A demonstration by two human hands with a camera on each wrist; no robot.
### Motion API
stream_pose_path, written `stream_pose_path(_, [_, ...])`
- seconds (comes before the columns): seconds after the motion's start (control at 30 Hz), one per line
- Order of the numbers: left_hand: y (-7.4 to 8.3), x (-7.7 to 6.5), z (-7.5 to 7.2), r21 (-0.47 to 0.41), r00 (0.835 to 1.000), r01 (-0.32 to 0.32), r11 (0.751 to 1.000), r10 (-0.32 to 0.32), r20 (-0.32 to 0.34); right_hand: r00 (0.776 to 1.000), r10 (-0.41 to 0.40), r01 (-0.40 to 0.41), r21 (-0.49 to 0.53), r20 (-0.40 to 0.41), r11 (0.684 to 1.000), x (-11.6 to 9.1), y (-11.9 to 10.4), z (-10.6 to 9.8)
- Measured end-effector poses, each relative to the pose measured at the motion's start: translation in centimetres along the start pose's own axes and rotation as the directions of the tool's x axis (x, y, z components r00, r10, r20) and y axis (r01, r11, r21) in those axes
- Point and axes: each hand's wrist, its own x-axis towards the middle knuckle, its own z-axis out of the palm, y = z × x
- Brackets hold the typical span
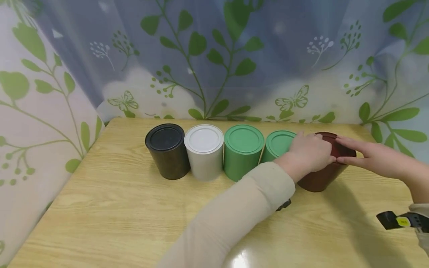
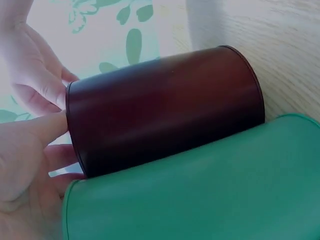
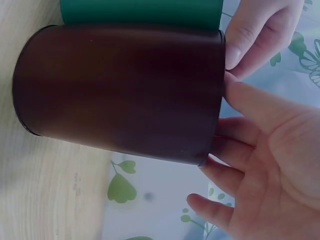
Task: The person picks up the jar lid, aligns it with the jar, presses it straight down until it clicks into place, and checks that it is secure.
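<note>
A dark red can (image 1: 320, 178) stands at the right end of a row of cans, and both hands are at its top. My left hand (image 1: 310, 150) holds the left part of its rim, thumb on the near side. On the right part of the rim, my right hand (image 1: 375, 156) has its thumb in front and its fingers reaching over the top. The two thumbs nearly meet, as the right wrist view shows. Fingers cover much of the top. Beside the dark red can (image 2: 165, 110), a green can (image 2: 195, 190) sits close, partly behind my left hand and forearm.
Further left stand another green can (image 1: 243, 160), a white can (image 1: 205, 160) and a black can (image 1: 169, 158), all upright with round tops. They are on a wooden table (image 1: 117, 212). A leaf-patterned curtain (image 1: 214, 74) hangs behind the table's back edge.
</note>
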Motion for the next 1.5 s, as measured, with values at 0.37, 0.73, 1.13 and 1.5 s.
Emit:
stream_pose_path(0.37, [0.2, -0.1, 0.0, 0.004, 0.996, 0.082, 0.997, -0.082, -0.047, 0.996, 0.071, -0.074, -0.045, -0.057, 0.996, -0.5, -0.4, 1.0])
stream_pose_path(0.73, [1.4, -0.9, -0.5, 0.140, 0.996, 0.065, 0.988, -0.056, -0.067, 0.983, 0.159, -0.163, -0.043, -0.092, 0.986, -1.2, -1.6, 1.5])
stream_pose_path(1.13, [1.8, -0.9, -0.3, 0.066, 0.994, 0.071, 0.995, -0.066, -0.086, 0.946, 0.069, -0.129, -0.175, -0.317, 0.976, -2.2, -2.2, 2.6])
stream_pose_path(1.5, [0.4, -0.9, -0.1, -0.003, 0.992, 0.052, 0.999, -0.052, -0.117, 0.968, 0.172, -0.214, -0.248, -0.181, 0.945, -2.1, -3.1, 3.0])
